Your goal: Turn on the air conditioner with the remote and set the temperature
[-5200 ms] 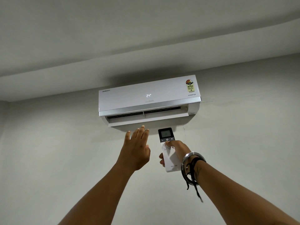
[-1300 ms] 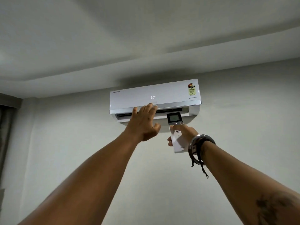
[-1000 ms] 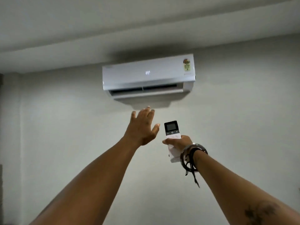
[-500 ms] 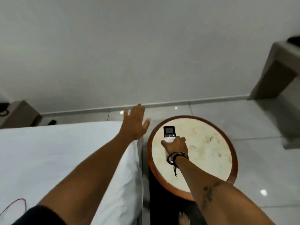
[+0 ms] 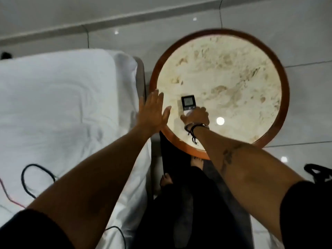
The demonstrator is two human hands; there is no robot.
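Note:
My right hand [image 5: 196,117] grips the white remote [image 5: 188,102], whose dark screen end points away from me. Hand and remote are low over the round marble table top [image 5: 224,78]; I cannot tell whether the remote touches it. My left hand [image 5: 153,112] is flat with fingers spread and holds nothing, hovering at the table's left rim beside the bed. The air conditioner is out of view.
A bed with a white sheet [image 5: 59,108] fills the left side, with a black cable [image 5: 32,178] and a red wire lying on it. The table has a brown wooden rim [image 5: 284,97]. Glossy floor tiles surround it. A dark bag [image 5: 318,174] sits at the right edge. My bare feet show below.
The view has swung down from the wall air conditioner to the bedside table. My right hand has brought the remote down over the table top. My left hand stays open beside it.

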